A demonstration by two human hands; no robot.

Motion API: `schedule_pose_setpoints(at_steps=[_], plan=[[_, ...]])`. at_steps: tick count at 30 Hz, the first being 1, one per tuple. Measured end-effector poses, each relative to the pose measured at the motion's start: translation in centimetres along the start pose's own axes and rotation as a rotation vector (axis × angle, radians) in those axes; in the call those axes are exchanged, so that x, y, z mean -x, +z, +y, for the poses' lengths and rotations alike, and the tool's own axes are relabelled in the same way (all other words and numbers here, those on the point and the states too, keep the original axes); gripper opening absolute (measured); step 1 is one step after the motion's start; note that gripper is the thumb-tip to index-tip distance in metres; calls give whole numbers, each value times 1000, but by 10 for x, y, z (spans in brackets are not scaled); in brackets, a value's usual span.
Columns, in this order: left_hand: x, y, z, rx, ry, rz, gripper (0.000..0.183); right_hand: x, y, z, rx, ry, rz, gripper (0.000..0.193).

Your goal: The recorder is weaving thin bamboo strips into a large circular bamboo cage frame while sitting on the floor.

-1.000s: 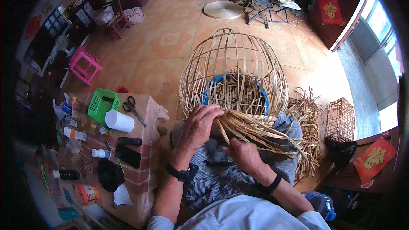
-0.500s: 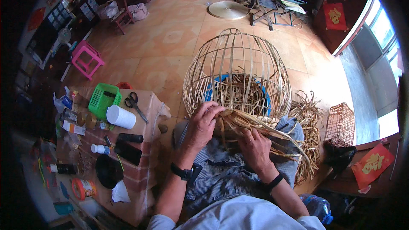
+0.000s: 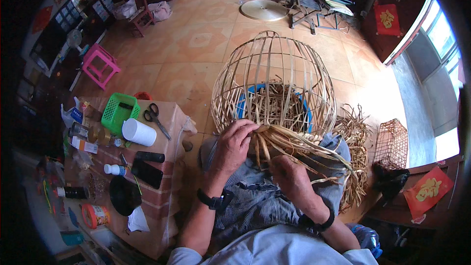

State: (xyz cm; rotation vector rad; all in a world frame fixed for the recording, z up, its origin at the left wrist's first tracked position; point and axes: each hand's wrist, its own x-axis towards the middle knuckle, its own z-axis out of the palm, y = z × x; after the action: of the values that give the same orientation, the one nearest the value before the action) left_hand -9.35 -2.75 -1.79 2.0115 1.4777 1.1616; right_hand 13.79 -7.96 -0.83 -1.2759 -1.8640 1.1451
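Note:
A bundle of tan, dried plant strips point(image 3: 287, 140) lies across my lap, its loose ends fanning to the right. My left hand point(image 3: 233, 145) is closed on the gathered end of the bundle, fingertips at its bound-looking top. Just below the strips, my right hand point(image 3: 290, 174) is curled closed, with a strand running down to its fingers; the fingertips are partly hidden. Beyond my knees stands a dome-shaped open basket frame point(image 3: 267, 66) of thin bent strips. A blue basin point(image 3: 308, 113) full of dried strips shows through its bars.
At left, a low table point(image 3: 167, 176) holds scissors point(image 3: 153, 116), a green basket point(image 3: 114, 118), a white roll point(image 3: 139, 132) and a black bowl point(image 3: 122, 195). More dried strips point(image 3: 354, 167) pile right of my knee, beside a wire cage point(image 3: 391, 142). A pink stool point(image 3: 100, 66) stands farther left.
My right hand has moved down and slightly left, away from the middle of the bundle, and its fingers have curled in. My left hand stays at the gathered end.

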Motion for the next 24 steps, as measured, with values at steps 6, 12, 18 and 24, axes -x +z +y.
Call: schedule_pose_setpoints(at_steps=[6,12,18,24], plan=[[1,6,-1,20,3,-59,44,-1,16,-62,-147,-2,-160,28],[-1,22,-16,129,-29,65,39,0,14,-39,-48,-70,-306,35],[1,19,-24,188,-54,8,27,4,14,-4,-15,-91,-255,46],[-8,7,-13,130,-61,-114,21,-22,54,80,-91,175,-235,64]])
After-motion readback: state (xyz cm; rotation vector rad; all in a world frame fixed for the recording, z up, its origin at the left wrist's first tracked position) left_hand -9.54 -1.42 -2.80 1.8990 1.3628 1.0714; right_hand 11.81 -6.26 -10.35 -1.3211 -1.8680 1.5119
